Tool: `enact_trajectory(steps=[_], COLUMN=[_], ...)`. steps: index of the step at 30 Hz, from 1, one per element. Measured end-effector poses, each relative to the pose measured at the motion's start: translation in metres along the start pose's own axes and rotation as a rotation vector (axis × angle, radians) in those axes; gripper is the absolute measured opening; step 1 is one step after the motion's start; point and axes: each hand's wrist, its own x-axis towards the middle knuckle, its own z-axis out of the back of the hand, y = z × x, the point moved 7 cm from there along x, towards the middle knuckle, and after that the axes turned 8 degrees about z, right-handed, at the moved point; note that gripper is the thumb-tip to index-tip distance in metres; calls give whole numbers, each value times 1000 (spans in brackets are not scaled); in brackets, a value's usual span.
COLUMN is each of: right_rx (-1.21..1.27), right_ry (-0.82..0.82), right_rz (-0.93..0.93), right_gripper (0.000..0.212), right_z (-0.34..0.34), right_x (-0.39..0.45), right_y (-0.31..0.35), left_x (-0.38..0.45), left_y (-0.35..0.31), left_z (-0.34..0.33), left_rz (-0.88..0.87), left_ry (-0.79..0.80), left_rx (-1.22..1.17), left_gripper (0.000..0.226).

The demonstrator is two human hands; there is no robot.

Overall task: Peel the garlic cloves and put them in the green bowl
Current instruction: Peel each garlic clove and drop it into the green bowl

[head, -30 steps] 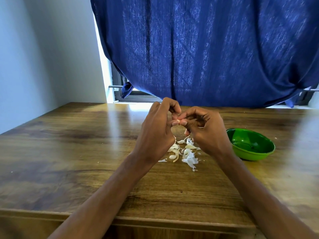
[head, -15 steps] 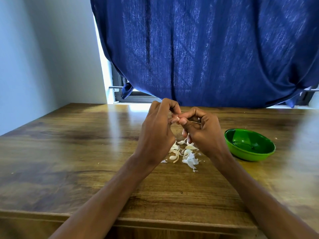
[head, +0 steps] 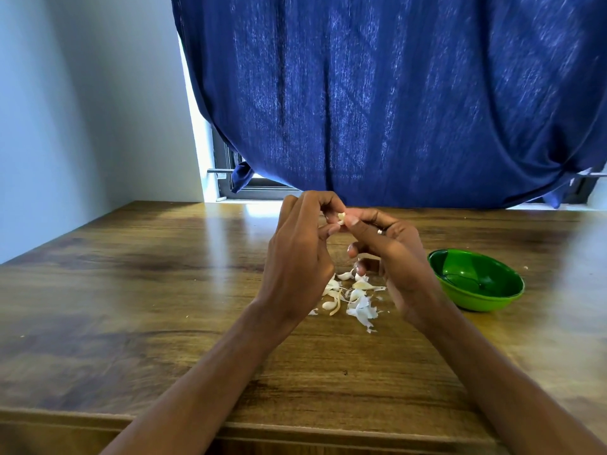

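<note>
1. Blue curtain (head: 377, 93): hung across the window at 12 o'clock, filling the upper field; lower edge gathered toward 3 o'clock.
2. Pale wall (head: 82, 93): at 9 to 10 o'clock, meeting the window frame beside the curtain's edge.
3. Wooden table (head: 131, 290): spread over the whole lower half; glossy, with a bright glare patch at its far edge near 12 o'clock.
4. Left hand (head: 297, 257): raised above the table just left of centre, back toward the camera, fingers curled, fingertips pinching the garlic clove (head: 341, 218).
5. Right hand (head: 394, 257): at 3 o'clock of the left hand, touching it at the fingertips; thumb and forefinger curled onto the same clove; ring visible on one finger. Lower fingers curled, holding nothing seen.
6. Green bowl (head: 476, 300): on the table at 3 o'clock of the right hand, just beside it, upright. Contents: no peeled cloves discernible inside.
7. Pile of cloves and skins (head: 354, 297): on the table at 6 o'clock below the joined fingertips, between the two wrists; white papery scraps mixed with a few whole pale cloves, exact count not readable.
8. Held clove: small, pale, clamped between both hands at the top of the pair, clear of the table, well above the pile. Peeled or unpeeled: cannot tell.
</note>
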Motion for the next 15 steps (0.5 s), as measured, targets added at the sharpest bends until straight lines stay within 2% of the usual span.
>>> enact_trajectory(steps=[4,15], right_rx=[32,43], right_ry=[3,18], right_rz=[-51,-58], right_gripper=[27,25], right_z=[1,-2], right_x=[0,-2], right_y=[-4,1], left_x=[0,1], left_y=[0,3], left_z=[1,3], left_rz=[6,18], left_ry=[-3,-19], left_rx=[-25,30], left_gripper=[32,17])
